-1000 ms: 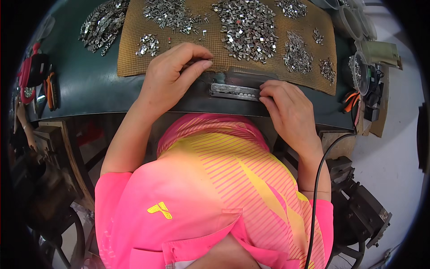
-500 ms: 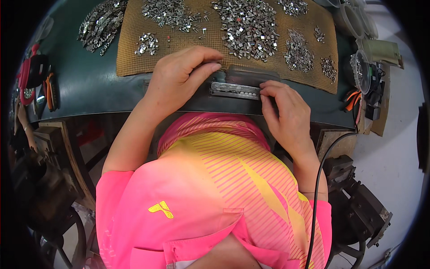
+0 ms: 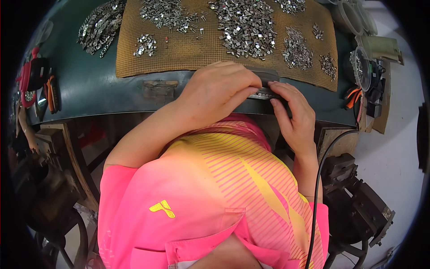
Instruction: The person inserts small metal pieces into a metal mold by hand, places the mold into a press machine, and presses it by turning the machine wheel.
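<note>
A narrow slotted metal bar [image 3: 263,95] with small shiny pieces in a row lies at the front of the green table, partly covered by my hands. My left hand [image 3: 219,89] reaches across it from the left, thumb and forefinger pinched together over the bar; what they hold, if anything, is hidden. The thumb and fingertips of my right hand [image 3: 293,110] close on the bar's right end. Just behind the bar sits a flat dark block [image 3: 267,73], partly hidden by my hands.
A brown textured mat [image 3: 179,56] carries piles of small metal pieces [image 3: 246,29]. Linked metal strips [image 3: 101,27] lie at the far left. Orange-handled pliers [image 3: 51,94] are on the left, others [image 3: 354,96] on the right. A black cable [image 3: 320,179] hangs beside my right arm.
My left hand has moved right and slightly nearer, from beside the bar to over it, covering most of it. My right hand has stayed at the bar's right end, shifting slightly right.
</note>
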Tool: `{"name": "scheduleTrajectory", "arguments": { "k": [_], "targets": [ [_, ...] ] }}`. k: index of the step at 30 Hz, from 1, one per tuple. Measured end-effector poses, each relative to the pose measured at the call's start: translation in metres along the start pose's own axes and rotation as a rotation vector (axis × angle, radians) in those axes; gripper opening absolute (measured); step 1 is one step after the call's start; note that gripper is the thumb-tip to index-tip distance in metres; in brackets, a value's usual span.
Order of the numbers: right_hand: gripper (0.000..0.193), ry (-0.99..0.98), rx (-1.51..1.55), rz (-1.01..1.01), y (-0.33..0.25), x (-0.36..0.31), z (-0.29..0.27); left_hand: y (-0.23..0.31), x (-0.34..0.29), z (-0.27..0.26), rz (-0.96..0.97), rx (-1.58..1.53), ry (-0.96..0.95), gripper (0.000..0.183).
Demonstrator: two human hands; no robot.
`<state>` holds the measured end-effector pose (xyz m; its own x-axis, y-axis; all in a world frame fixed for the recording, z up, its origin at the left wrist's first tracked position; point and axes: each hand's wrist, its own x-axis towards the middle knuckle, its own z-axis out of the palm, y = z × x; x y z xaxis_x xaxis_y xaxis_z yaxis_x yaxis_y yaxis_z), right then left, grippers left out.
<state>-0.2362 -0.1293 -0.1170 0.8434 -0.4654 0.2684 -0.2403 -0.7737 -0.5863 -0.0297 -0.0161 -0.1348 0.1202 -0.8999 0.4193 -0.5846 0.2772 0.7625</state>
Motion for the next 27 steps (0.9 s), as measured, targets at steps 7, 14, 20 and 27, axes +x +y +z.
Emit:
{"name": "scheduleTrajectory", "arguments": {
  "k": [7,14,20,27],
  "targets": [
    [0.027,0.061,0.064,0.100,0.008,-0.012,0.000,0.001,-0.002,0.009,-0.015,0.097,-0.071,0.013],
    [0.029,0.083,0.076,0.093,0.012,-0.021,0.001,0.006,-0.006,0.020,0.069,0.258,0.012,0.014],
    [0.039,0.076,0.062,0.082,0.016,-0.029,-0.006,0.003,-0.007,0.022,0.181,0.312,0.042,0.019],
    [0.052,-0.025,-0.023,0.025,0.018,-0.028,-0.017,0.004,-0.006,0.001,0.153,0.271,-0.115,0.032]
  ]
}}
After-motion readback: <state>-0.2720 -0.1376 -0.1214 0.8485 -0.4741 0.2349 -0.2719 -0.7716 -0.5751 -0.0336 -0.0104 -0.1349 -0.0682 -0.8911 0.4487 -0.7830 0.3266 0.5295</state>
